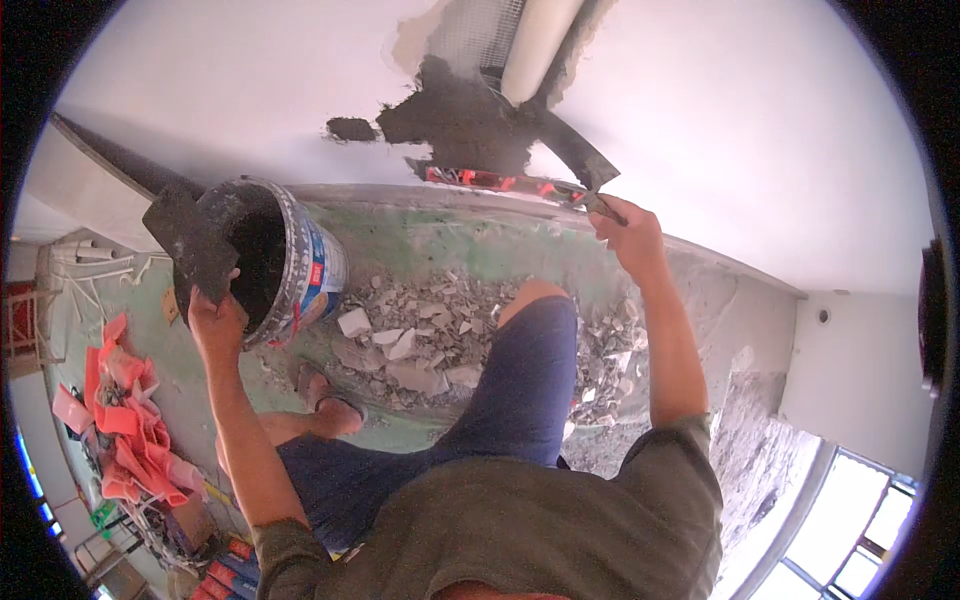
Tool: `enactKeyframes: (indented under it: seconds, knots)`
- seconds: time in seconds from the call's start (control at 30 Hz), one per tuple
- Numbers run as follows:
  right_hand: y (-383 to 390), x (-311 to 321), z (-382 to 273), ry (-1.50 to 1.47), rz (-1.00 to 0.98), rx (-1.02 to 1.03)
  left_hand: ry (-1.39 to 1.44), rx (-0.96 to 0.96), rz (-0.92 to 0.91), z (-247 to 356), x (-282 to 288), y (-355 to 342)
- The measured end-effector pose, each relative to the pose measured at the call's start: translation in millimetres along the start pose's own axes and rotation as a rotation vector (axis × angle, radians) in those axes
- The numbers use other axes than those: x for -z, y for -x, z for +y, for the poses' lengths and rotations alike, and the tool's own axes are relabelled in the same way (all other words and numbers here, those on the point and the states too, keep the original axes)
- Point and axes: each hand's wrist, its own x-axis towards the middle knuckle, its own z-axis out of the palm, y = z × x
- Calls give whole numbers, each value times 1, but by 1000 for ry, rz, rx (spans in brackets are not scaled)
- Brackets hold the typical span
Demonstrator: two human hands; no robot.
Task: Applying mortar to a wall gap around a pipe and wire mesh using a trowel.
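Observation:
My left hand [218, 322] is closed on the near end of a dark, mortar-coated flat board [187, 235], held over the left side of a bucket [318, 270]. The bucket is white with blue and red printing, and its inside looks dark. Up at the wall, my right hand [633, 235] grips the handle of a trowel [580, 150]. Its dark blade lies against the wall, just below a white pipe [540, 45]. Left of the blade spreads a patch of dark wet mortar [450, 115]. Beneath that patch runs a slot showing red pieces [500, 184].
Broken rubble [420, 345] is heaped on the green floor between the bucket and my legs. My sandalled foot [335, 405] stands beside it. Crumpled pink-red sheeting [130, 420] lies at the left. A bright window [840, 520] is at the lower right.

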Motion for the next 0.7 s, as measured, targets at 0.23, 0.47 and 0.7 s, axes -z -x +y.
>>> enactKeyframes:
  seconds: [0.23, 0.47, 0.7]
  knots:
    - [20, 10, -10, 52, 74, -41, 74, 64, -41, 10, -5, 3]
    - [20, 18, -5, 529, 81, 409, 103, 100, -111, 28, -4, 9]
    - [6, 15, -17, 288, 60, 114, 31, -196, -34, 16, -16, 13]
